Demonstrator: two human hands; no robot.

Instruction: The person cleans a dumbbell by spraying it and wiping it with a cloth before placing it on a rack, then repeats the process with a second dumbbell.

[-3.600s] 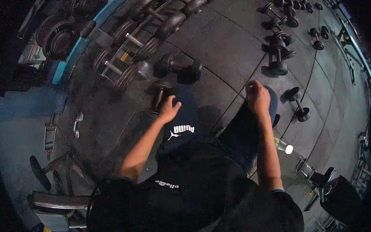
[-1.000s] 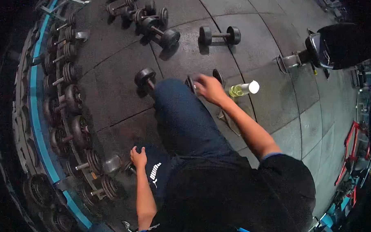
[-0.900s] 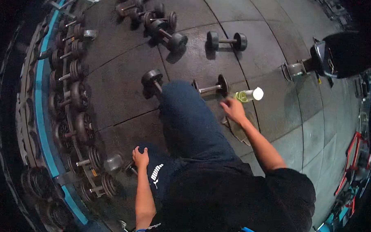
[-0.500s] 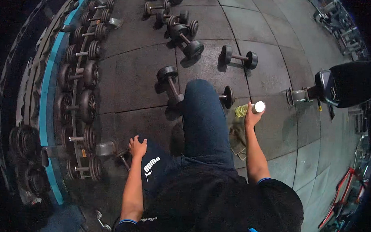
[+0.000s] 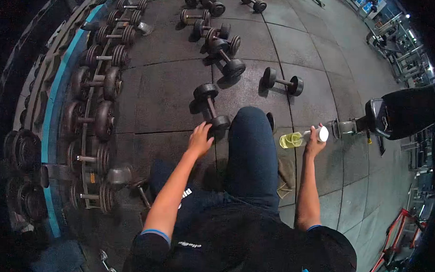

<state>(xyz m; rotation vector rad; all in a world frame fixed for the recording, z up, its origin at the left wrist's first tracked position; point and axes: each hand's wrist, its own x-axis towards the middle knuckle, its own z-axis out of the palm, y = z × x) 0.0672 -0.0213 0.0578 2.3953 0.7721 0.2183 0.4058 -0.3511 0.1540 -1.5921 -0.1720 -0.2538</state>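
Note:
My right hand [image 5: 314, 143] is wrapped round a clear bottle [image 5: 291, 140] of yellow-green liquid. It grips the bottle near the white cap, and the bottle lies tilted on its side in the air. Out in front of my body, my left hand [image 5: 200, 139] has its fingers apart, with the fingertips right at the near head of a black dumbbell [image 5: 211, 106] on the floor. My bent knee [image 5: 250, 137] stands between the two hands and partly hides another dumbbell [image 5: 270, 122] behind it. A brownish cloth [image 5: 286, 177] lies on the floor beside my thigh.
Several dumbbells lie on the rubber floor ahead, the nearest a black one [image 5: 282, 82]. Along the left runs a rack of dumbbells [image 5: 95, 84] with a blue strip [image 5: 61, 90]. At the right stands a padded bench [image 5: 405, 114], with red-framed equipment [image 5: 391, 238] lower down.
My left hand has left my other leg and moved forward and right to the dumbbell. My right hand has shifted slightly right and down with the bottle. The camera view has tilted up.

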